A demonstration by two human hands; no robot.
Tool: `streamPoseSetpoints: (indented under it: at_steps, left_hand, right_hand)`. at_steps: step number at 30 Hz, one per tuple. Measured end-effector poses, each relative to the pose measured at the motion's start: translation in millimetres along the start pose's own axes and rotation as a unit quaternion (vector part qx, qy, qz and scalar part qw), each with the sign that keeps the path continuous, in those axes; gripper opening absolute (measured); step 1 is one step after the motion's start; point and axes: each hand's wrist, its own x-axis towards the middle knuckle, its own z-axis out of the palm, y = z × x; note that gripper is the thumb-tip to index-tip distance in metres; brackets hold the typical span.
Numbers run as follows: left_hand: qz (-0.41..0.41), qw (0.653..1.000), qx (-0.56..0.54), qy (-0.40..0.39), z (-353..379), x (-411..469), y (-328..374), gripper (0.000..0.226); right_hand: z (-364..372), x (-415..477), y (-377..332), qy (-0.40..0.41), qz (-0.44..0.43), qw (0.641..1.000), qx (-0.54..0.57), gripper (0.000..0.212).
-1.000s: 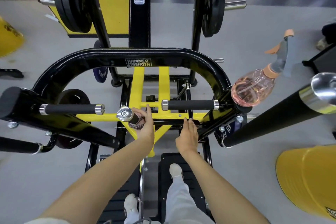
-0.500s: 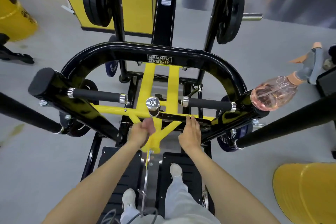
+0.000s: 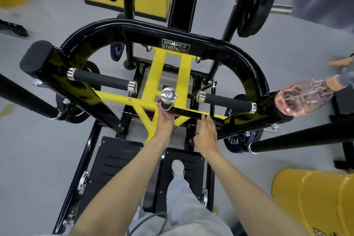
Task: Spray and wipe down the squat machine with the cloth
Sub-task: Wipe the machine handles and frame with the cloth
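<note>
Left hand: fingers curled round the chrome-capped handle at the centre of the squat machine, just below the cap. Cloth: only a small patterned edge visible, under the left hand. Right hand: flat, fingers straight and together, fingertips touching the black crossbar, just right of the left hand.

Remaining items, left to right:
- Left foam grip, on the black curved frame.
- Yellow cross-members, beneath the frame.
- White shoe, on the right foot plate.
- Right foam grip.
- Spray bottle: pink, transparent, lying on its side on the right end of the frame, nozzle pointing right.
- Yellow drum, on the floor at lower right.
</note>
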Motion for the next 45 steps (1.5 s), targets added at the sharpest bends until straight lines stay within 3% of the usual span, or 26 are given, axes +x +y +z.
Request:
streamPoseSetpoints:
  at_steps: [4,7,13,19,22,24,27,31,35,40,45]
  left_hand:
    - [0.072,0.996,-0.030,0.050,-7,-4,0,0.077]
    - [0.057,0.997,-0.027,0.051,0,3,-9,0.085]
    - [0.025,0.994,-0.093,-0.051,20,18,-11,0.067]
    - [-0.103,0.979,-0.144,-0.101,57,13,-31,0.063]
    - [-0.104,0.969,-0.165,-0.149,86,14,-46,0.070]
    - [-0.101,0.969,-0.151,-0.170,101,14,-51,0.055]
    - [-0.095,0.966,-0.112,-0.214,122,11,-56,0.030]
    - [-0.094,0.965,0.007,-0.246,145,11,-77,0.039]
    - [-0.107,0.954,0.209,-0.185,159,23,-85,0.036]
    - [0.032,0.865,0.454,-0.210,163,55,-91,0.048]
    - [-0.005,0.804,0.551,-0.224,152,83,-122,0.035]
  right_hand:
    - [1,3,8,0.017,0.001,1.000,-0.009,0.082]
    - [3,5,12,0.017,-0.011,1.000,0.000,0.082]
    - [-4,11,26,0.020,-0.052,0.998,0.028,0.076]
    - [-4,18,45,0.079,-0.065,0.995,0.011,0.066]
    - [-4,21,54,0.095,-0.039,0.994,0.039,0.067]
    - [-6,26,63,0.096,-0.038,0.991,0.080,0.072]
    - [-12,31,74,0.089,0.019,0.975,0.202,0.076]
    - [-15,33,85,0.081,0.067,0.957,0.269,0.073]
    - [-15,37,95,0.052,0.071,0.962,0.258,0.073]
    - [-10,39,94,0.017,0.099,0.960,0.263,0.078]
    - [-10,47,92,0.015,0.114,0.959,0.261,0.072]
